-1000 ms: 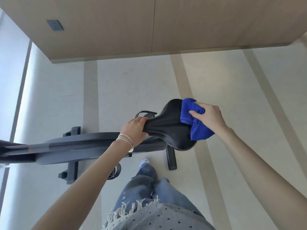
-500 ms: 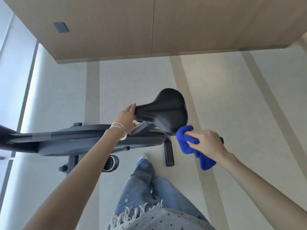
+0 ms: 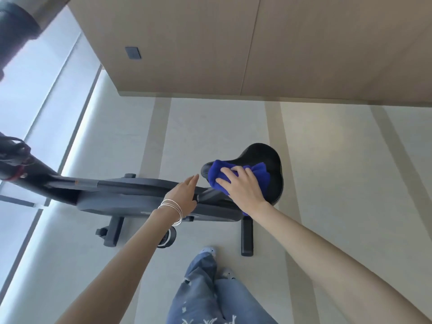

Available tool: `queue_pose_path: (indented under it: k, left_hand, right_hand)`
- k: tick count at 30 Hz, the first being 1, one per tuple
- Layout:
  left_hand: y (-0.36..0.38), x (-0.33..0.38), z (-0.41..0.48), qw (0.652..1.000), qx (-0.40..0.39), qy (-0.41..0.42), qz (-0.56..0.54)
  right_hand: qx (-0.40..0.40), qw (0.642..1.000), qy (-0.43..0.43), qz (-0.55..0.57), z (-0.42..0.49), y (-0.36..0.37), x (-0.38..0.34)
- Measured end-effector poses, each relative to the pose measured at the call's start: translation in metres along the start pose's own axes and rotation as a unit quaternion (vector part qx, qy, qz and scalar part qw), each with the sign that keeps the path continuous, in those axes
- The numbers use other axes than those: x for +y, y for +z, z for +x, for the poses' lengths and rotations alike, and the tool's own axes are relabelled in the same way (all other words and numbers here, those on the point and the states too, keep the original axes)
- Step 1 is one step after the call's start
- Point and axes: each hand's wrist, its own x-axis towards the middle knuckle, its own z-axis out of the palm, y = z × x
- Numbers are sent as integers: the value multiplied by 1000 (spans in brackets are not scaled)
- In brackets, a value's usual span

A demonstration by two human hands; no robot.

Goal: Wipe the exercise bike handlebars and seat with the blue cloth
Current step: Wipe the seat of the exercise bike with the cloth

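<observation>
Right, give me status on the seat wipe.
Right hand holds blue cloth on seat. Left hand open, just short of seat nose. Nothing in the way.

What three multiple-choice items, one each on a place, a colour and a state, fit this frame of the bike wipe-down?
1. Where is the blue cloth?
A. On the floor.
B. On the black padded seat, under the right hand.
C. Over the handlebars.

2. What colour is the seat's cover?
A. Black.
B. Red.
C. White.

3. How is the left hand?
A. Clenched in a fist.
B. Gripping the seat's nose.
C. Open, fingers straight, holding nothing.

Key: 1 B, the cloth lies bunched across the seat's narrow front; 2 A, the cover is glossy black; 3 C, its fingertips stop just short of the seat.
</observation>
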Motion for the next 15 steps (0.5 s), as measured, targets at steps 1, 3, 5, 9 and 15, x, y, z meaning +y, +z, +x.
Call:
queue_pose_path:
  k: [1,3,5,9,15]
  left_hand:
    - [1,4,0,1000,1,6,-2]
    - [2,14,2,1000,1,20,0]
    - [2,25,2,1000,7,26,4]
    - [1,38,2,999,13,38,17]
    - [-7,49,3,995,29,94,15]
  right_hand:
    - [-8,1000,-4,-1,-5,1,8]
    - [-30,999,0,11,-15,-2,24]
    - [-29,999,14,30,-25,-4,35]
    - [5,993,62,96,-53,-4,46]
    - [45,986,93,130,-94,7,52]
